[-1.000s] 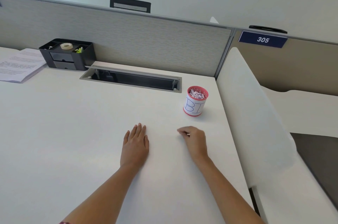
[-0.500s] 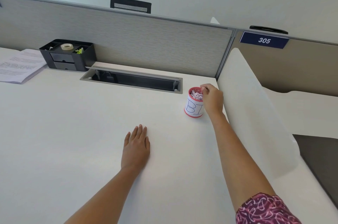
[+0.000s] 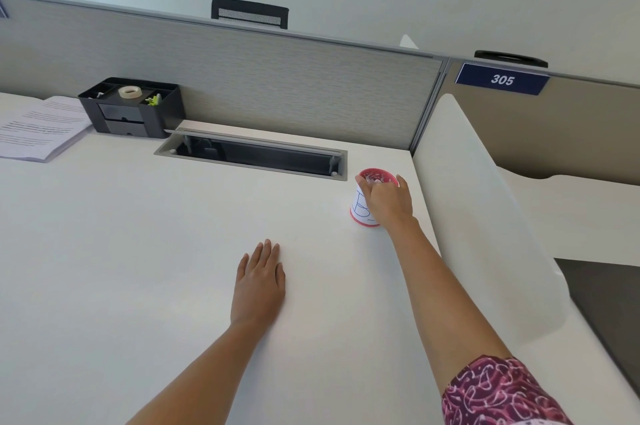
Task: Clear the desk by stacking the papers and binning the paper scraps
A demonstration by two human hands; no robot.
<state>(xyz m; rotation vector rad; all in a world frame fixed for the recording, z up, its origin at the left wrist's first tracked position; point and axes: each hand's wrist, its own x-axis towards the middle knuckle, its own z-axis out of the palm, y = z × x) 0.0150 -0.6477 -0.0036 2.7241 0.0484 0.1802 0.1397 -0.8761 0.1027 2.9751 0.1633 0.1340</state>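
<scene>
Left hand [image 3: 259, 280]: flat, palm down, fingers straight and together, on the surface [image 3: 138, 251] near its middle.
Right hand [image 3: 388, 199]: stretched to the far right, thumb and fingers curled round the cup [image 3: 360, 211] at its rim.
Cup: upright, red-rimmed, white label with blue lettering, just beside the right end of the cable slot [image 3: 252, 156].
Scraps [image 3: 375, 177]: heaped inside the cup, partly hidden by the right hand.
Papers [image 3: 38, 128]: printed stack at the far left, just beside a black organiser [image 3: 135, 112] holding a tape roll [image 3: 130, 92].

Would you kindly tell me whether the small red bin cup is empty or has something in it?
Not empty: crumpled paper scraps show inside the red rim of the bin cup, near its top.
</scene>
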